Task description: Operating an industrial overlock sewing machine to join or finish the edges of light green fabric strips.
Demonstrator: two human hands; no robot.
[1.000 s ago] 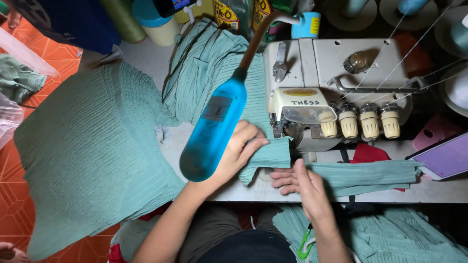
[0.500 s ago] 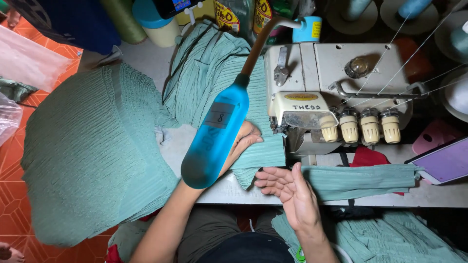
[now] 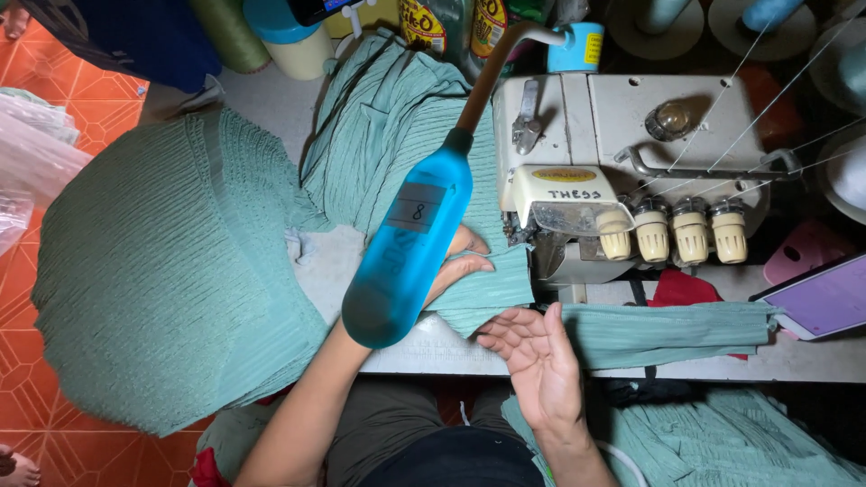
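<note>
My left hand (image 3: 458, 261) lies on a piece of green pleated fabric (image 3: 487, 293) just left of the needle area of a white overlock sewing machine (image 3: 622, 180); a blue lamp head (image 3: 406, 248) on a gooseneck hides most of this hand. My right hand (image 3: 534, 356) hovers palm up with fingers apart at the table's front edge, touching the fabric's lower edge. A folded strip of the same green fabric (image 3: 672, 332) stretches right from it below the machine.
A big heap of green pleated cloth (image 3: 162, 271) covers the left. More green cloth (image 3: 388, 126) is piled behind the lamp. Thread cones and bottles (image 3: 451, 22) stand at the back. A phone (image 3: 825, 307) lies at the right. Orange tiled floor (image 3: 54, 99) shows at the left.
My right hand has turned from flat on the fabric to palm up and slid slightly toward me. The left hand has stayed on the fabric by the machine.
</note>
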